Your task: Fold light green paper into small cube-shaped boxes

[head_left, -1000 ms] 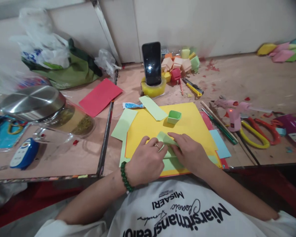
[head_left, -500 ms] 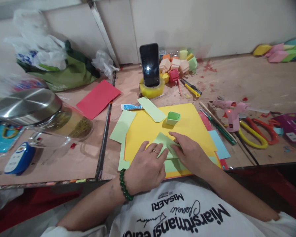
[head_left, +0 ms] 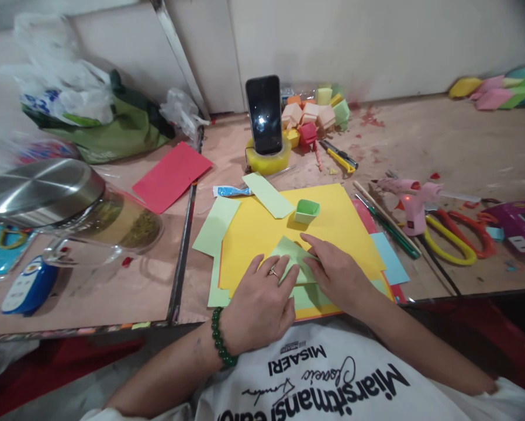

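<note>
A folded piece of light green paper (head_left: 294,251) lies between my hands on a large yellow sheet (head_left: 254,234). My left hand (head_left: 265,298) rests on its left side with fingers spread, palm down, pressing it. At the right edge, my right hand (head_left: 339,272) has thumb and index finger closed around the paper; part of that grip is hidden. Just beyond stands a small open green paper box (head_left: 307,211). A light green strip (head_left: 269,196) lies near it, and another light green sheet (head_left: 217,225) sticks out at the left.
A phone (head_left: 263,114) stands in a yellow tape roll (head_left: 268,159) behind the sheets. Folded paper pieces (head_left: 308,116) and a utility knife (head_left: 339,158) lie near it. Rightward are a pink glue gun (head_left: 415,204) and scissors (head_left: 451,240); leftward, a glass jar (head_left: 126,219).
The view has shifted slightly. Both hands remain on the green paper in almost the same place, and the left has moved very little.
</note>
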The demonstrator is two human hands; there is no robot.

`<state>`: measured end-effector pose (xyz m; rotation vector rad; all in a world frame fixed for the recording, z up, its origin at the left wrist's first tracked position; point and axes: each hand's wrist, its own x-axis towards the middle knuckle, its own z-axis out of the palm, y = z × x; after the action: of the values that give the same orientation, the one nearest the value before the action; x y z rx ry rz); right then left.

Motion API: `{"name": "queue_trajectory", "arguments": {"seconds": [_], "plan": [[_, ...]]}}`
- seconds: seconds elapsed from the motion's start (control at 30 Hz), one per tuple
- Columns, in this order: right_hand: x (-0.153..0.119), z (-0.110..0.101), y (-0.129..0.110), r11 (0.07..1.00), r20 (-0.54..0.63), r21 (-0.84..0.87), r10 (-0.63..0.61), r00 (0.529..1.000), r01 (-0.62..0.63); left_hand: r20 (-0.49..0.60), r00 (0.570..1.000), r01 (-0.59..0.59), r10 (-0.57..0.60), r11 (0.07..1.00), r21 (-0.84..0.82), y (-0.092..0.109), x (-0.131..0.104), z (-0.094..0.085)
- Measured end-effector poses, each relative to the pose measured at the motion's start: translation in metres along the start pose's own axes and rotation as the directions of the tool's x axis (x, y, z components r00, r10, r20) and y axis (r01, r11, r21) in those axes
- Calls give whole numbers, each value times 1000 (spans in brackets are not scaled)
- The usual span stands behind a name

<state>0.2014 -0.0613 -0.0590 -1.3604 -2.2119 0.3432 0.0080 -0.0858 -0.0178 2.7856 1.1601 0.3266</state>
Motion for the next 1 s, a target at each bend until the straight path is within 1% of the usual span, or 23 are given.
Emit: {"name": "queue_trajectory", "arguments": {"seconds": [0.23, 0.43, 0.57, 0.7, 0.87, 0.93, 1.0], "plan": [[0, 3, 0, 999, -18, -34, -7, 1000, 6, -36, 999, 1, -2, 999, -36, 2, -3, 7], [1, 3, 2, 999, -10, -37, 7, 1000, -7, -35, 999, 18, -20, 998, -64, 2, -5, 10], [1, 3, 1, 998, -30, -57, -7, 1000, 6, -45, 999, 22, -25, 998, -65, 2, -6, 11], [1, 5, -2, 991, -51, -125, -43, 998, 36, -34, 999, 33, -35, 998, -56, 2, -6, 12], [3, 2, -8, 961, -67, -276, -56, 996, 36, -16, 999, 46, -46, 998, -46, 4, -7, 15], [5, 0, -10, 955, -85, -290, -87, 993, 59, 8, 998, 59, -58, 998, -36, 5, -9, 14], [6, -3, -10, 960, -101, -261, -131, 986, 101, 42, 997, 69, -68, 997, -25, 6, -10, 13]]}}
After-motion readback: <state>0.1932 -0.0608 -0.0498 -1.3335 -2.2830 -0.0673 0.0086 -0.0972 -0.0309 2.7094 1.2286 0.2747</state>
